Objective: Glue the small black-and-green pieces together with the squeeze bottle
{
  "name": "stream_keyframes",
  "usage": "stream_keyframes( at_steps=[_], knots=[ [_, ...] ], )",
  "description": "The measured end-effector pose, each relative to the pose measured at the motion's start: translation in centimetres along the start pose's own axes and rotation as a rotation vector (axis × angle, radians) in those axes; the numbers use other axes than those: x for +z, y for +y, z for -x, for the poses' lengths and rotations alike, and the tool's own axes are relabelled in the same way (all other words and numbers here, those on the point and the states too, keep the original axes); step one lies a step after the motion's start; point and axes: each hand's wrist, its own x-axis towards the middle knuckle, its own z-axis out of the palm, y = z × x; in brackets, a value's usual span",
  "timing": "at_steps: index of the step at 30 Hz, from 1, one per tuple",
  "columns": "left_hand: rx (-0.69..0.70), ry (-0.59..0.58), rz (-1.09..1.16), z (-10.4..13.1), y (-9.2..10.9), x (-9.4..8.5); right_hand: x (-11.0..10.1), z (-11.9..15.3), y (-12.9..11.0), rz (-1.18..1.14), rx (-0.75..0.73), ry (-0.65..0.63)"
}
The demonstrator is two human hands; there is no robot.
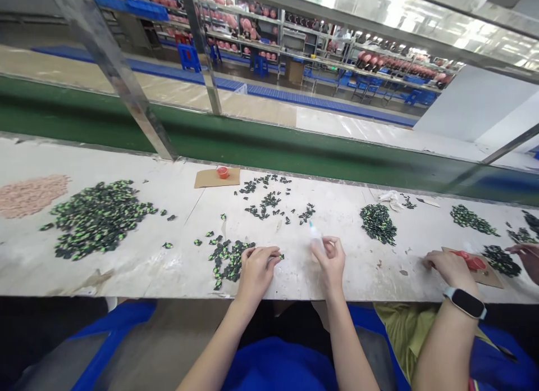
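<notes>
Pinched in my left hand [259,270] is a small black-and-green piece [282,257], most of it hidden by the fingers. My right hand [331,263] is closed around a small white glue-type bottle [316,237] with a blue nozzle pointing up and away. Beside my left hand lies a loose pile of black-and-green pieces [229,260]. Beyond both hands, small dark parts [269,200] are scattered on the white tabletop [290,278]. The pieces are too small to make out their exact kind.
A red cup [223,172] rests on cardboard [206,179]. Left are a large black-and-green pile [99,217] and pink pieces [31,195]. A dark pile [378,223] lies right. A co-worker's hand [450,267] is farther right. A metal post [143,113] stands at the back edge.
</notes>
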Motion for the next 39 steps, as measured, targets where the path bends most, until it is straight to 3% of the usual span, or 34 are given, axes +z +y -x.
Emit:
stream_keyframes(
  at_steps=[8, 14, 18, 22, 25, 31, 39],
  knots=[
    [0.076, -0.055, -0.174, -0.3, 0.1, -0.3, 2.9, -2.7, 0.0, 0.177, -0.077, -0.356],
    [0.107, -0.044, -0.180, -0.2, -0.1, 0.0, -0.3, -5.9, -1.8, 0.388, -0.219, -0.706],
    [0.130, -0.024, -0.183, -0.3, -0.3, 0.1, -1.0, -10.1, -3.1, 0.540, -0.359, -0.655],
    [0.124, -0.025, -0.193, -0.3, -0.4, 0.2, 0.9, -13.8, -2.8, 0.658, -0.369, -0.514],
    [0.123, -0.024, -0.195, -0.3, -0.4, 0.2, 1.9, -14.8, -1.9, 0.668, -0.327, -0.483],
    [0.137, -0.001, -0.183, -0.3, -0.5, 0.4, 0.9, -12.8, -0.6, 0.595, -0.252, -0.428],
    [0.088, -0.024, -0.017, -0.1, 0.1, -0.3, -1.4, -8.0, -0.9, 0.301, -0.130, -0.351]
  ],
)
